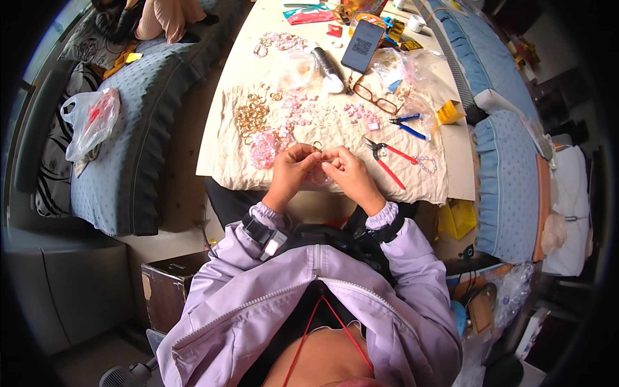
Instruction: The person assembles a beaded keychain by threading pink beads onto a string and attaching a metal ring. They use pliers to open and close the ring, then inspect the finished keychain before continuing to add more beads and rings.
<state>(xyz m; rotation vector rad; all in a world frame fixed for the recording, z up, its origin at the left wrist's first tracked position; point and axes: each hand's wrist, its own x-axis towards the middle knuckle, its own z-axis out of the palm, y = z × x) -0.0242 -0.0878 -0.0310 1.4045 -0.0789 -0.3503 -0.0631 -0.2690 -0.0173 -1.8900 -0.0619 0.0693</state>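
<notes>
My left hand (293,171) and my right hand (351,173) meet over the cloth near the table's front edge, both with fingers pinched. A small gold ring-shaped clasp (317,146) shows at my left fingertips. Below the fingers hangs a strand of pink beads (318,176), partly hidden, which my right fingertips appear to grip. Close by on the left lie a heap of pink beaded strands (263,149) and a pile of gold clasps (251,119). Red-handled pliers (391,161) rest to the right, beside a small beaded loop (426,165).
Loose pink beads (300,108) lie on the crumpled cloth (232,169). Farther back are blue-handled pliers (410,126), glasses (373,97), a phone (363,46), a black-and-white cylinder (327,68) and clear plastic bags (296,69). Blue-covered seats (132,145) flank the table; another person (161,19) sits far left.
</notes>
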